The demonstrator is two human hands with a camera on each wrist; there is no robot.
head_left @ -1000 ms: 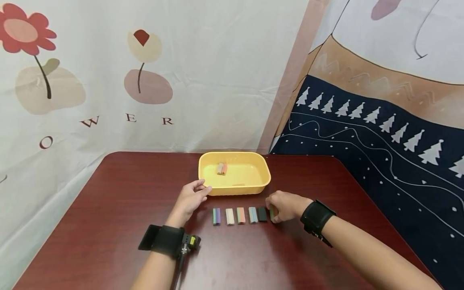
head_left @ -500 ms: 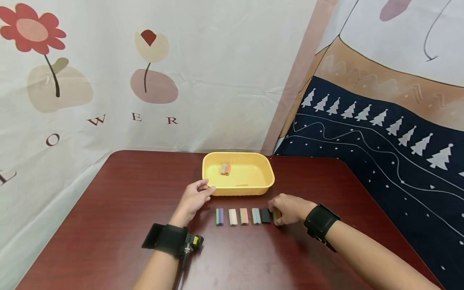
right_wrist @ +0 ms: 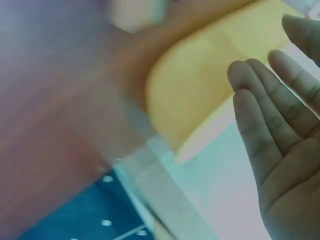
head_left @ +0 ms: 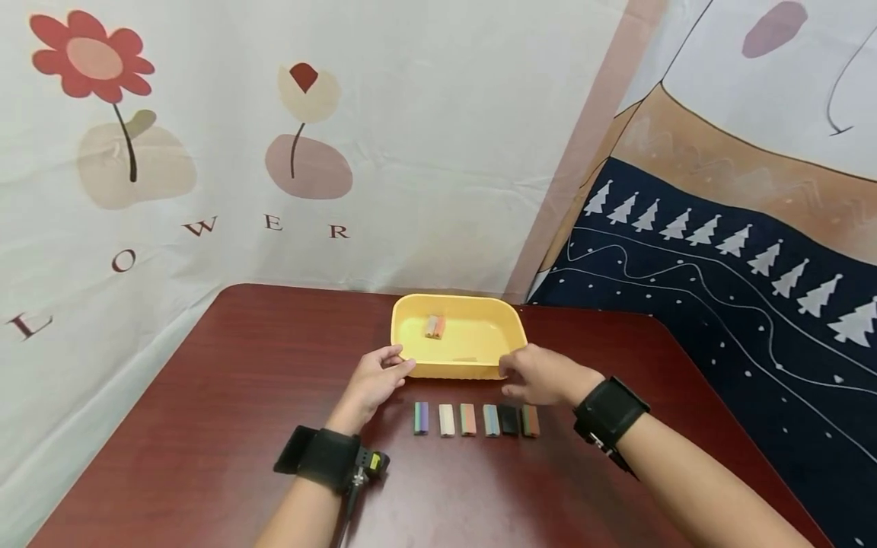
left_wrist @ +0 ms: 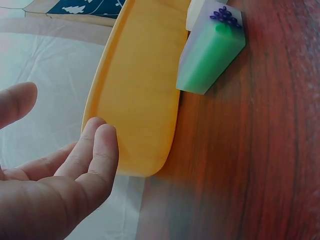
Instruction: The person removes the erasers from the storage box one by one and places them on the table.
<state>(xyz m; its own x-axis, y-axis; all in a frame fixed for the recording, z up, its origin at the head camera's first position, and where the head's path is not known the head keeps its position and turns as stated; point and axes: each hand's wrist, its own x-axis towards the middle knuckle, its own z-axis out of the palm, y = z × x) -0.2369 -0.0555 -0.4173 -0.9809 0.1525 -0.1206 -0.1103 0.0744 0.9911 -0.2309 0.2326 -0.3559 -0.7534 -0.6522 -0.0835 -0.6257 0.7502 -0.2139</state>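
Note:
A yellow tray [head_left: 452,371] stands near the table's far side. My left hand [head_left: 373,384] touches its front left corner with relaxed fingertips; in the left wrist view the fingers [left_wrist: 106,150] lie against the tray wall and the thumb stands apart. At the front right corner is my right hand [head_left: 548,374], its fingers [right_wrist: 255,125] fairly straight and holding nothing. In front of the tray lies a row of several small oblong blocks: green-purple [head_left: 421,418], cream [head_left: 447,420], green-orange [head_left: 468,420], pale blue [head_left: 491,420], black [head_left: 509,420] and green-brown [head_left: 530,421]. Purple beads decorate the green-purple block's end.
Inside the tray lies a small grey and orange piece [head_left: 435,327], one block or two, I cannot tell. The reddish-brown table [head_left: 288,342] meets a printed cloth [head_left: 438,152] behind, with a dark blue tree-patterned cloth [head_left: 671,297] at the right.
My right hand has left the green-brown block at the row's right end and moved up to the tray's corner. The left hand stays at the tray. The head view has shifted slightly.

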